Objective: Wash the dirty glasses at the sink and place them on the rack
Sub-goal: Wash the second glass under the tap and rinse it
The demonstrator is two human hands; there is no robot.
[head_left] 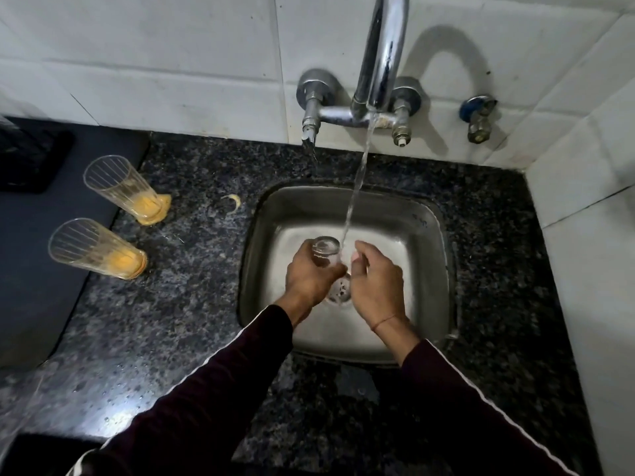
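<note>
Left hand (311,274) gripping half-hidden glass (324,250), right hand (376,283) loosely open, empty

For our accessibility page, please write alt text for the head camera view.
A left hand holds a clear drinking glass under running tap water in a steel sink, the right hand beside it. Two juice-stained ribbed glasses stand on the granite counter.
</note>
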